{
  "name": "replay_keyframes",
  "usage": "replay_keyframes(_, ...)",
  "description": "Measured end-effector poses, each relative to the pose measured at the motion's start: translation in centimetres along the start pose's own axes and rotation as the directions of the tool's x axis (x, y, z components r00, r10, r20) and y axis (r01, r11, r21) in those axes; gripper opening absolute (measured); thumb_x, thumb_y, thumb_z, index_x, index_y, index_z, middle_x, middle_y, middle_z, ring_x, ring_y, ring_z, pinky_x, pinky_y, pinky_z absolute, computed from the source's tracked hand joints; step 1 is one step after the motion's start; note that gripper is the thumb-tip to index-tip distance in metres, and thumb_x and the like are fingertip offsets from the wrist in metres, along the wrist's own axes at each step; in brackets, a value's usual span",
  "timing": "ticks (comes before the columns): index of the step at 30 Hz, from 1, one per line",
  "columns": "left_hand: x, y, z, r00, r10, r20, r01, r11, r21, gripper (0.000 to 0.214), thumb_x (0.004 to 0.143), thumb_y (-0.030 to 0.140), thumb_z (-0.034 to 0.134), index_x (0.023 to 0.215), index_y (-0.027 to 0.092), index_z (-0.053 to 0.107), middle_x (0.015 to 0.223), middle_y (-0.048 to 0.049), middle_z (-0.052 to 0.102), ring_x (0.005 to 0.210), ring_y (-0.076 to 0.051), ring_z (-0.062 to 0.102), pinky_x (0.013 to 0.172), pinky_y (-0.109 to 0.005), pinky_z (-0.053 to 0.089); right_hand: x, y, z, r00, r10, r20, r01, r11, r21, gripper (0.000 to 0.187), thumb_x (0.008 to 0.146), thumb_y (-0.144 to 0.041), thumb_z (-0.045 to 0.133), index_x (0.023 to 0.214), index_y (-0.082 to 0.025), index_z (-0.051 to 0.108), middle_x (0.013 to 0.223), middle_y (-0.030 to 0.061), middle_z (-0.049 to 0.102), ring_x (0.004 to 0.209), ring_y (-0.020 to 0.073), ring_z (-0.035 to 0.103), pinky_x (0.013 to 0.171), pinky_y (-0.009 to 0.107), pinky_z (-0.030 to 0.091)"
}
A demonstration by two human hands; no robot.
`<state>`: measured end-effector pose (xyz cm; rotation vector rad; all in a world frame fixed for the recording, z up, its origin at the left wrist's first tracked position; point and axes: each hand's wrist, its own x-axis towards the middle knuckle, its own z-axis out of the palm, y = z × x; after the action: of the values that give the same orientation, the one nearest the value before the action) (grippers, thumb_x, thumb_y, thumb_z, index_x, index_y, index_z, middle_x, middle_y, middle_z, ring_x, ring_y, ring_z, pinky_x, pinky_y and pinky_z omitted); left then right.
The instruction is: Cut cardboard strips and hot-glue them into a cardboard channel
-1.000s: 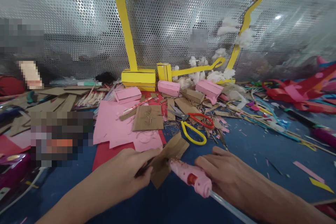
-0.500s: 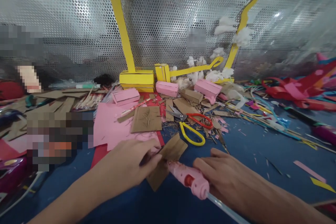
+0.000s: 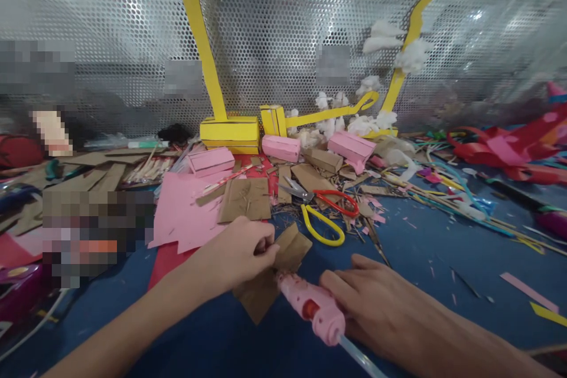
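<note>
Two hands are at work over the blue counter (image 3: 425, 248), apart from each other, with a creased piece of cardboard (image 3: 295, 248) between them. The right hand (image 3: 363, 295) is wrapped round a pink glue gun (image 3: 316, 310), its handle hidden beneath the fingers. The left hand (image 3: 245, 248) is curled at the cardboard's left edge; whether it pinches the piece or merely rests against it cannot be told. The step in hand is judged to be gluing: the front of the gun meets the cardboard near its middle, though any bead of glue is too small to make out. In my judgement, the next move calls for a steady wrist, fingers kept clear of the nozzle and the cardboard held from sliding. Materials noted: the cardboard is brown, matt and angular; the gun is smooth plastic with a red part in its side opening, and a clear glue stick (image 3: 361, 357) projects from the rear. Beyond lie open scissors (image 3: 309, 195) with metal blades, one red loop and one yellow. Smooth pink paper (image 3: 181, 207) has a stepped edge. Farther back stand a yellow box (image 3: 230, 133) with dark seams, and fluffy white cotton (image 3: 411, 56), before a perforated metal sheet (image 3: 283, 23).
</note>
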<state>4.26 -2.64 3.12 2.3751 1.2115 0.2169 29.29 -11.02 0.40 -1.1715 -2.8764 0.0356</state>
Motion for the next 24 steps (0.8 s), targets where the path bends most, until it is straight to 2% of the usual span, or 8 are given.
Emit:
replay_keyframes(3,0.0,0.0,0.2,1.0,0.002,-0.02,-0.001,1.0,0.01,0.026,0.091,0.027,0.052,0.068,0.021,0.045,0.058,0.0044,0.054,0.054,-0.012,0.046,0.053,-0.027,0.024,-0.1,-0.1,0.0,1.0,-0.006,-0.025,0.006,1.0,0.016,0.013,0.096,-0.015,0.056,0.095,-0.024,0.046,0.073,-0.0051,0.069,0.057,0.0174,0.065,0.064,0.037,0.031)
replay_keyframes(12,0.0,0.5,0.3,0.999,-0.035,-0.021,0.035,0.999,0.028,0.024,0.091,0.023,0.052,0.068,0.02,0.045,0.059,0.0043,0.053,0.055,-0.013,0.045,0.057,-0.028,0.024,0.2,-0.6,-0.9,0.999,0.017,0.046,-0.018,0.999,0.039,0.014,0.094,-0.016,0.062,0.095,-0.023,0.05,0.071,-0.0044,0.07,0.057,0.0193,0.066,0.065,0.037,0.035)
replay_keyframes(19,0.0,0.5,0.3,1.0,-0.011,-0.024,0.012,1.0,0.027,0.026,0.092,0.024,0.051,0.068,0.021,0.043,0.059,0.0045,0.051,0.054,-0.013,0.044,0.056,-0.028,0.024,-1.1,1.3,-0.3,0.999,0.029,-0.025,-0.025,0.993,0.119,0.01,0.096,-0.02,0.058,0.104,-0.023,0.053,0.088,-0.0005,0.072,0.06,0.0178,0.062,0.065,0.034,0.039)
replay_keyframes(21,-0.1,0.4,0.3,1.0,-0.007,-0.025,0.008,1.0,0.03,0.025,0.093,0.024,0.051,0.069,0.021,0.043,0.06,0.0043,0.051,0.055,-0.014,0.045,0.056,-0.028,0.024,-1.2,1.7,-0.1,0.997,0.054,-0.051,-0.046,0.99,0.135,0.01,0.098,-0.023,0.058,0.107,-0.024,0.055,0.09,-0.0001,0.072,0.062,0.018,0.063,0.064,0.033,0.041)
replay_keyframes(24,-0.1,0.4,0.4,0.999,-0.036,-0.024,0.037,0.998,0.051,0.026,0.092,0.025,0.051,0.067,0.021,0.043,0.06,0.0038,0.051,0.055,-0.014,0.045,0.055,-0.028,0.024,-1.4,2.2,-0.1,0.986,0.157,-0.059,-0.146,0.976,0.162,0.015,0.1,-0.03,0.058,0.114,-0.024,0.057,0.084,0.0002,0.073,0.064,0.0198,0.067,0.06,0.031,0.043)
